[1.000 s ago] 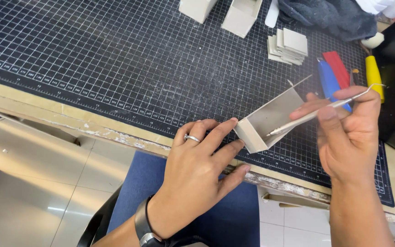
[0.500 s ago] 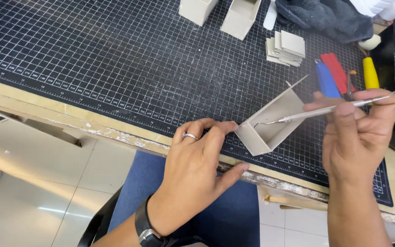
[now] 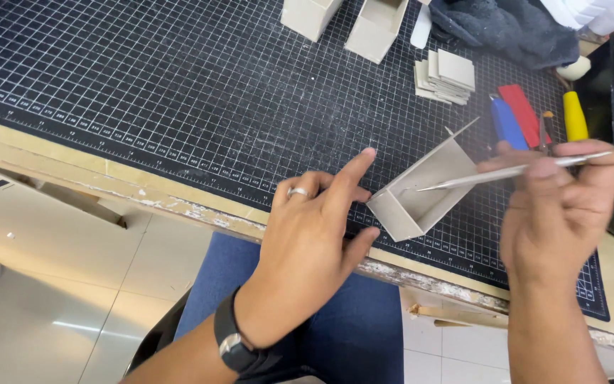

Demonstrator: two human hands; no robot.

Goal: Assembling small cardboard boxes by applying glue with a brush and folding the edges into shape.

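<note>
A small open box of grey card sits on the black gridded cutting mat near its front edge. The right hand pinches a slim metal craft knife, tip inside the box. The left hand lies just beside the box, fingers spread, holding nothing. Card squares are stacked well behind.

Grey cardboard box on black cutting mat (white-gridded).

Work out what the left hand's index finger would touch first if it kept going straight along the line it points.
Probably the small open grey cardboard box, just beyond the left hand; their relative heights are unclear.
</note>
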